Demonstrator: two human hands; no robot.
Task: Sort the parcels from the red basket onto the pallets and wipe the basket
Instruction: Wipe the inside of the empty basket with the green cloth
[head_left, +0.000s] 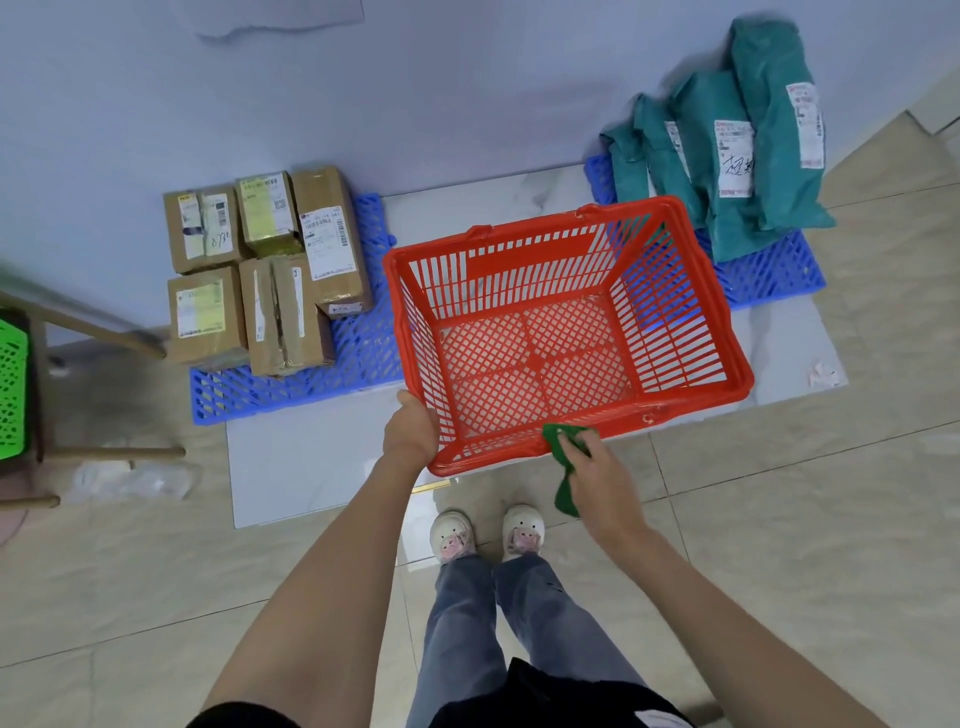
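The red basket (566, 332) is held up off the floor and has nothing inside. My left hand (413, 431) grips its near left corner. My right hand (597, 467) holds a green cloth (563, 467) pressed against the basket's near rim. Several cardboard boxes (265, 265) lie on the left blue pallet (291, 387). Three teal mailer bags (737, 140) lie on the right blue pallet (769, 275), partly behind the basket.
A wooden stool with a green plastic basket (11, 384) stands at the left edge. The wall runs behind both pallets. A crumpled clear plastic bag (135, 480) lies on the tiled floor beside the stool. My feet (485, 532) stand just below the basket.
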